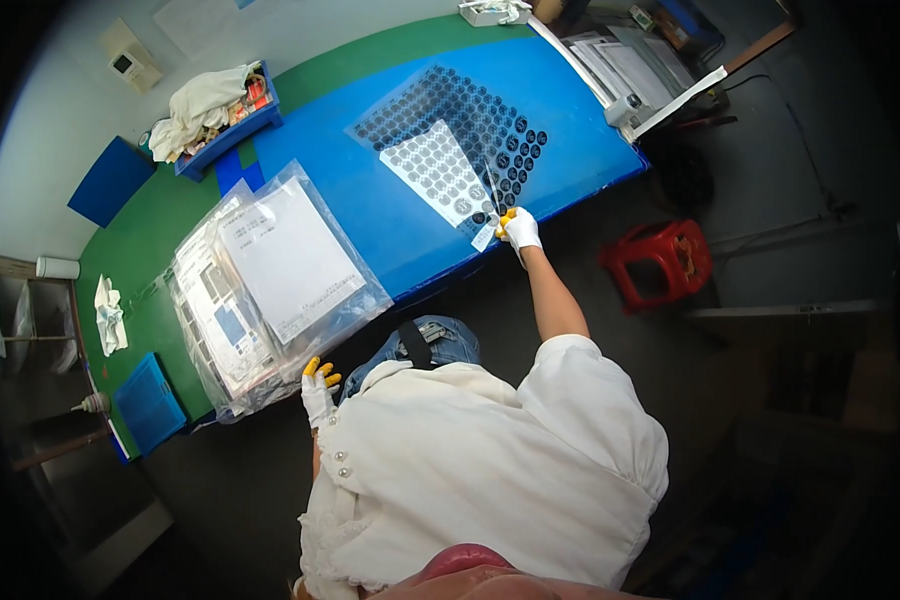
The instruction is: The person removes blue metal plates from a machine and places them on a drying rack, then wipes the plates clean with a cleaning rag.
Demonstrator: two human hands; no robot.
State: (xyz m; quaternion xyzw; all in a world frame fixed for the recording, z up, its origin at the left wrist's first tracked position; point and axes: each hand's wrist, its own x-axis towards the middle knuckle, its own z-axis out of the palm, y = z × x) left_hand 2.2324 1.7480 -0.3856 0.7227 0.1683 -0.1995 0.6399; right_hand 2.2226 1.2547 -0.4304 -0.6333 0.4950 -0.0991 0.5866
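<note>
A clear sheet with rows of black round labels (400,115) lies on the blue mat at the far middle. A whitish sheet part with grey round marks (435,175) overlaps it; whether the two are one sheet I cannot tell. At the table's near edge my right hand (519,230), in a white glove with yellow fingertips, pinches the labels' near corner. My left hand (320,385), gloved alike, hangs by the table's edge with its fingers apart. Nearest to it is a stack of printed sheets in clear plastic bags (290,255).
The table has a blue mat (345,215) over a green top. A blue bin (232,135) with cloths stands at the back left. A blue tray (150,403) and a crumpled white cloth (110,315) lie at left. On the floor at right stands a red stool (660,265).
</note>
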